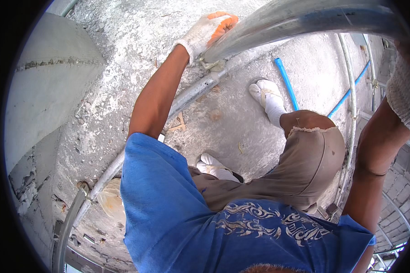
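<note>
**Left glove curls beside the low end of a thick metal pole**

We see the metal pole (300, 27) slanting across the upper right of the frame, its narrow-looking end near the upper centre and its broad stretch running to the right rim. The left hand (209, 35), in a white glove with orange-coated fingers, lies against the left side of that narrow-looking end. Its fingers are bent, but the pole covers their inner side, so we cannot tell how far they close round it. The right hand (404, 88), in a white knitted glove, sits at the right edge beside the pole's broad stretch. Shadow and the rim hide its fingers; we cannot tell whether it has hold of anything.

Just below the left hand, a thinner grey pipe (193, 93) runs diagonally toward the lower left. A blue tube (286, 84) lies on the rough floor (232, 123) right of centre, near a foot in a white sock (274, 109).

As for writing, the blue shirt (164, 209) bears a pale, swirling print (259, 220) at lower centre; we cannot make out whether any of it forms letters.
</note>
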`<state>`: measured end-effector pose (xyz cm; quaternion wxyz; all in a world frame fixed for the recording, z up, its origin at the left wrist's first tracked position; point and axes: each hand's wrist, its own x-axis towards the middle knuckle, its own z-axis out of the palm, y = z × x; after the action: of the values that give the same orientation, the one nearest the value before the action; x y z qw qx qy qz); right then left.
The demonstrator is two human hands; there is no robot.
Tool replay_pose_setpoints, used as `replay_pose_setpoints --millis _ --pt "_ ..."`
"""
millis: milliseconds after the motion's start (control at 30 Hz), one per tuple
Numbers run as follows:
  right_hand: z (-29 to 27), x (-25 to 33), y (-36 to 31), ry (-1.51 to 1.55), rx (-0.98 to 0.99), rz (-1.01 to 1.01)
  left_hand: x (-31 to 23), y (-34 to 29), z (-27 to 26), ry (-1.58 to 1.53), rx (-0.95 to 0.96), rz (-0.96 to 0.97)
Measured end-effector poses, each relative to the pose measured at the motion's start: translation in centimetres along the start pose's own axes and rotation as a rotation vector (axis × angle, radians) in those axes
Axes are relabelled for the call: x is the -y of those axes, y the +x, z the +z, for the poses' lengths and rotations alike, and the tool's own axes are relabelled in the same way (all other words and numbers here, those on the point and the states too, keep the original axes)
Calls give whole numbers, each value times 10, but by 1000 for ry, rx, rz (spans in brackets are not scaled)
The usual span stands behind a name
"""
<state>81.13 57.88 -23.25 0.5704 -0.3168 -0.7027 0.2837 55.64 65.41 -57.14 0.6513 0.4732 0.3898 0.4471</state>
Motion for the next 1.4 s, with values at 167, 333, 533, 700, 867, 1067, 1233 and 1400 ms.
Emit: replay_pose_setpoints --millis 167,333,533,700,867,1067,1233,1400 --pt "-16 8 -26 -55 -84 110 -6 38 -34 113 165 -174" --pt "-19 10 -32 -83 -101 166 22 40 -35 -172 90 -116" --pt "-17 10 -40 -80 -103 207 16 24 -21 -248 45 -102" --pt "-17 5 -47 -69 -101 223 5 17 -5 -249 76 -139" --pt "-19 -1 -51 -67 -100 232 16 26 -16 -308 60 -179" --pt "-19 -5 -53 -61 -89 242 32 30 -8 -384 -13 -79" --pt "-20 -8 -53 -68 -86 254 37 31 -6 -321 -48 -39" --pt "-21 -10 -54 -60 -83 264 43 36 -17 -283 26 -110"
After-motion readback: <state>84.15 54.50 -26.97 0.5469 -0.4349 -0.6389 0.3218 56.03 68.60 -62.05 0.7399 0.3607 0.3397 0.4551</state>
